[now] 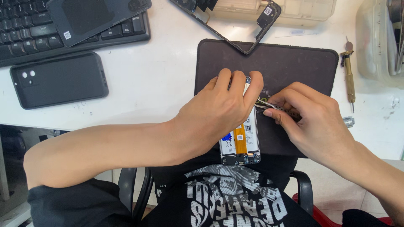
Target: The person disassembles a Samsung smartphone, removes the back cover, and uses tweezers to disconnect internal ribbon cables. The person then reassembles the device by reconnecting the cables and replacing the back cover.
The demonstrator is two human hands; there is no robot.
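Opened phone (240,143), pinned on the mat (294,59) by the left hand (219,111), while the right hand (311,120) pinches tweezers (265,104) at its upper edge; steadiness needed.

An opened smartphone with exposed battery (240,141) lies on a dark rectangular work mat (290,63) on the white worktop (160,75). A black keyboard (25,38) and black phone case (59,80) lie left; a brass-handled screwdriver (349,77) lies right.

A white table (160,80) is carrying everything: a black keyboard (38,38) is lying at the upper left, with a dark phone case (59,80) sitting just below it. A dark work mat (290,63) is lying at centre, a brass-handled screwdriver (348,71) is resting to its right, and a clear plastic box (303,10) is sitting along the top edge.
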